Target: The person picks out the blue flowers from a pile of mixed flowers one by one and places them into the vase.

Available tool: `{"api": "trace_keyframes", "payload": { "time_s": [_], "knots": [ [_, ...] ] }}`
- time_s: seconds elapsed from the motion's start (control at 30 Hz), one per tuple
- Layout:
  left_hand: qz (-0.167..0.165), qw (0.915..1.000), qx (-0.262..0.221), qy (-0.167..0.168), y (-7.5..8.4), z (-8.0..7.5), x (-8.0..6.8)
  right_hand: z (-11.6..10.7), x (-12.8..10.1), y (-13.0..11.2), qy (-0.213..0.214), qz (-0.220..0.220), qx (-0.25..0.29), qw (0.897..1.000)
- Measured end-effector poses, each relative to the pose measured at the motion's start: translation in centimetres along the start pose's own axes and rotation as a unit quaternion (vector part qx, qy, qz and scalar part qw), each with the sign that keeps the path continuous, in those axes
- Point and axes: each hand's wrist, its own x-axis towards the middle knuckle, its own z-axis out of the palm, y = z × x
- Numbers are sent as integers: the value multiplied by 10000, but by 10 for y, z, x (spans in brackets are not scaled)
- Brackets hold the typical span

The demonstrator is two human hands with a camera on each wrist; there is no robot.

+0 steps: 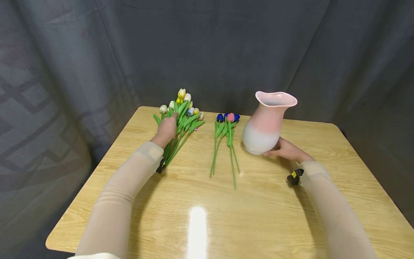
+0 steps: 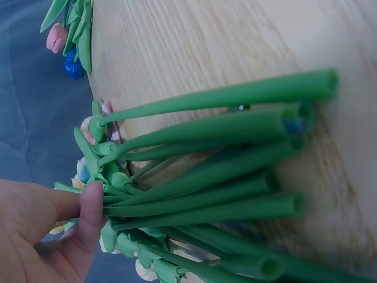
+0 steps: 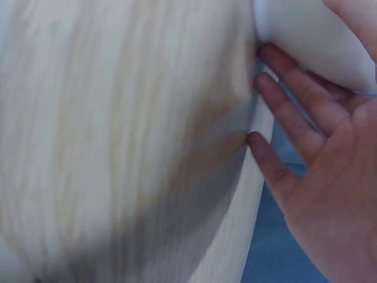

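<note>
My left hand point(image 1: 167, 129) grips a bunch of artificial tulips point(image 1: 181, 118) with green stems and white, yellow and pale heads, lying at the table's back left. In the left wrist view my thumb point(image 2: 91, 200) presses on the stems point(image 2: 224, 177) just below the leaves. A pink-and-white ceramic vase point(image 1: 266, 124) stands upright at the back right. My right hand point(image 1: 286, 149) rests against its lower side, its straight fingers point(image 3: 294, 112) lying along the vase's white base point(image 3: 306, 35).
A few loose tulips point(image 1: 226, 140) with blue and pink heads lie between the bunch and the vase, also seen as loose tulips point(image 2: 73, 35) in the left wrist view. The wooden table point(image 1: 258, 216) is backed by a grey curtain point(image 1: 207, 46).
</note>
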Motion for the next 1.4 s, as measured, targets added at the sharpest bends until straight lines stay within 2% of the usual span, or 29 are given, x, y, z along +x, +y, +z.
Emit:
{"api": "trace_keyframes", "payload": {
  "time_s": [0.23,0.8,1.0,1.2,1.4],
  "knots": [
    [-20,10000,10,59,-1,0,0,-2,-1,-6,-110,55,468,9988],
    [-146,9999,23,-84,1,-2,4,-2,-9,-4,-26,767,615,9951],
    [-323,9993,9,-165,1,-8,5,0,-8,0,0,767,693,9946],
    [-419,9990,91,83,2,-17,5,3,-9,2,34,585,695,9959],
    [-232,9984,132,489,15,-27,5,3,-9,2,67,549,664,9963]
  ]
}}
